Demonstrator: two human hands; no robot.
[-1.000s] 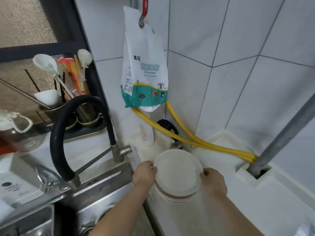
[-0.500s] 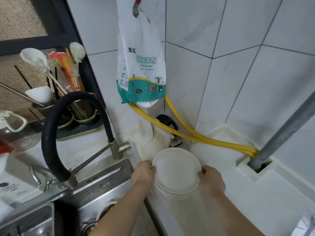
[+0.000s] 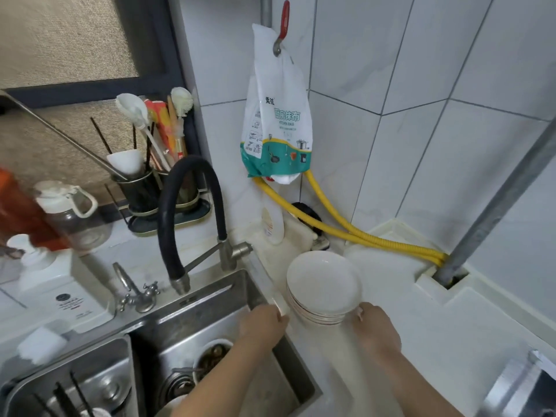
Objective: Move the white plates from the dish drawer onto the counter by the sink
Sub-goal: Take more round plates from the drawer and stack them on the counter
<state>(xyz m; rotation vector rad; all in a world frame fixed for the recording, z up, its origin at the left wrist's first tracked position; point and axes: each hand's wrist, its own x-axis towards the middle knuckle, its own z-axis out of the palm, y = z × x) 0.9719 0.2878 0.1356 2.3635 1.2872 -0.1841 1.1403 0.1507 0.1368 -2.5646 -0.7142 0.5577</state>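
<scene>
Both forearms are reaching forward, palms turned inward. The left hand is hovering at the sink edge with fingers loosely curled, holding nothing. The right hand is resting just beside the stack of white plates, fingertips near its rim; contact cannot be confirmed. The stack is sitting on the white tabletop, right of the sink, in front of the yellow hoses.

My stack of plates is white with thin red-brown rim lines, on a white surface. The hoses are yellow, the faucet hose black, the sink steel grey, the hanging bag white with a teal band, the wall tiles pale grey-white
</scene>
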